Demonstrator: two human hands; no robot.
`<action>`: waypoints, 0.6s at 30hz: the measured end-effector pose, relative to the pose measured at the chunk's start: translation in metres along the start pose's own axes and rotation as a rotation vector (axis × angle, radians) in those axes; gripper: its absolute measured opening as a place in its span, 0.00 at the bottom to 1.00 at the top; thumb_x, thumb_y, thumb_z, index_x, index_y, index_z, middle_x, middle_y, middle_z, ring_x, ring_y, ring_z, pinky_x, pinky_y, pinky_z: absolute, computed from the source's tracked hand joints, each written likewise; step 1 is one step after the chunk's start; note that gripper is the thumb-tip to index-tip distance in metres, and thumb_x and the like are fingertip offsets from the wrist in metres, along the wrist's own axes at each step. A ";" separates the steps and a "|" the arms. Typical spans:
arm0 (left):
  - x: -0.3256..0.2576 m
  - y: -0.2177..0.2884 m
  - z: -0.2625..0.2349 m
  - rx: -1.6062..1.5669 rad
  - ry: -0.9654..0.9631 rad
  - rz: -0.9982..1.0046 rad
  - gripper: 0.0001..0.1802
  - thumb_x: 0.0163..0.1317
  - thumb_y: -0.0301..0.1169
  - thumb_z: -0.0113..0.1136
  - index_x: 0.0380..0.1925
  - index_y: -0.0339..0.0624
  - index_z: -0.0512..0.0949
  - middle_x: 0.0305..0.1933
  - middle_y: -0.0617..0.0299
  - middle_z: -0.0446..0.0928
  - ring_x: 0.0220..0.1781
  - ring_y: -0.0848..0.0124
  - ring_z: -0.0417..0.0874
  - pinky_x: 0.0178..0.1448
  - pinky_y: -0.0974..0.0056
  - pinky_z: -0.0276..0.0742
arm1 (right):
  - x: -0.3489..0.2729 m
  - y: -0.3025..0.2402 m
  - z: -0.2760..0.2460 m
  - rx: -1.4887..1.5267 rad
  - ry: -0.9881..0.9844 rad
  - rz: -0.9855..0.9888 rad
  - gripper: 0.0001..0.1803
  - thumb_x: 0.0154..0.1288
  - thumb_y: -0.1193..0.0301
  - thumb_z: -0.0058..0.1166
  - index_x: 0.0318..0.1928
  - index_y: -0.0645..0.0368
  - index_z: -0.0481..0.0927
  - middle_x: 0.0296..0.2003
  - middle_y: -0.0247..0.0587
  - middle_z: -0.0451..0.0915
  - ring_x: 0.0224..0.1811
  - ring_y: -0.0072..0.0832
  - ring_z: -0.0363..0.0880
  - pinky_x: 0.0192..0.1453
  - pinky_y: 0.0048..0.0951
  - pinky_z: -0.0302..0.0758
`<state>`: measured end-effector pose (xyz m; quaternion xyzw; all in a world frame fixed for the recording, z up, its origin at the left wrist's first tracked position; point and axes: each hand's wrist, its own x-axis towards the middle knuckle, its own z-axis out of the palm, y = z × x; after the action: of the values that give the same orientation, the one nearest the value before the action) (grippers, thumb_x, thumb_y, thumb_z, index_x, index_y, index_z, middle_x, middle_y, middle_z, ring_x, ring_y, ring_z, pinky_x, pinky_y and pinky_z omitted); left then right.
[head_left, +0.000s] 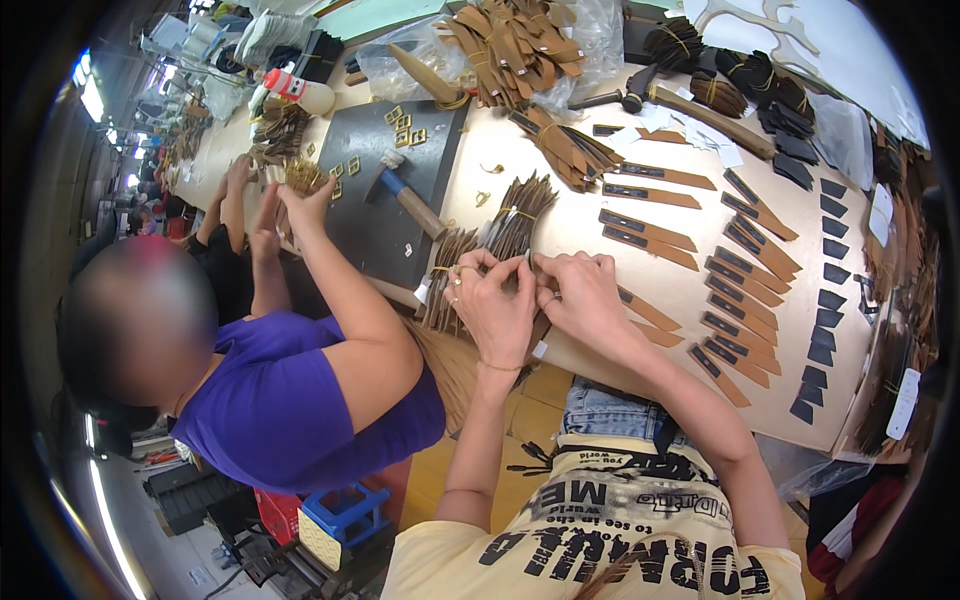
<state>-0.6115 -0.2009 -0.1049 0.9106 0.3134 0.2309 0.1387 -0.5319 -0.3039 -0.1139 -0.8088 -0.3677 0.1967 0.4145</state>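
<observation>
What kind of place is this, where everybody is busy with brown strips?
Probably a leather-goods workshop. Brown strips lie in rows on a long worktable, more sit in bundles, and a hammer rests on a dark mat.

- Leather strips point(650, 232), tan, matt, with dark patches at one end; laid in rows toward the right edge of the bench.
- Bench point(560, 215): pale, smooth, matt board.
- Bundled strips point(515, 215), brown leather, bound with thin bands; near the front edge.
- Dark slab point(385, 215), matt grey, smooth, at the left part of the bench.
- Hammer point(405, 190): dull metal head, blue collar, pale wooden handle.
- Plastic bag point(590, 30), clear, glossy, crinkled, at the far edge.
- Dark patches point(828, 300), matt, navy-black, along the right edge.
</observation>
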 end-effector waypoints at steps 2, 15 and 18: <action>0.000 -0.001 0.001 -0.029 -0.013 -0.005 0.07 0.55 0.34 0.68 0.31 0.46 0.88 0.37 0.62 0.72 0.46 0.61 0.73 0.51 0.55 0.61 | 0.002 -0.002 0.000 0.000 -0.007 0.002 0.19 0.58 0.75 0.51 0.50 0.60 0.81 0.30 0.45 0.82 0.42 0.43 0.77 0.53 0.46 0.61; 0.031 -0.020 -0.015 -0.034 0.017 0.038 0.34 0.67 0.44 0.59 0.68 0.37 0.66 0.57 0.54 0.78 0.64 0.57 0.72 0.68 0.50 0.56 | 0.002 -0.004 0.000 -0.011 -0.044 -0.025 0.26 0.58 0.74 0.48 0.59 0.63 0.78 0.43 0.47 0.77 0.50 0.41 0.69 0.60 0.41 0.58; 0.045 -0.023 -0.016 -0.096 -0.239 -0.039 0.31 0.76 0.45 0.44 0.69 0.32 0.63 0.51 0.52 0.83 0.65 0.58 0.72 0.71 0.50 0.51 | 0.003 -0.006 0.003 -0.007 -0.060 -0.034 0.26 0.58 0.75 0.50 0.60 0.63 0.77 0.45 0.49 0.77 0.52 0.43 0.69 0.61 0.46 0.59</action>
<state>-0.5997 -0.1526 -0.0858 0.9177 0.3009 0.1325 0.2230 -0.5342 -0.2979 -0.1110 -0.7977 -0.3942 0.2126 0.4037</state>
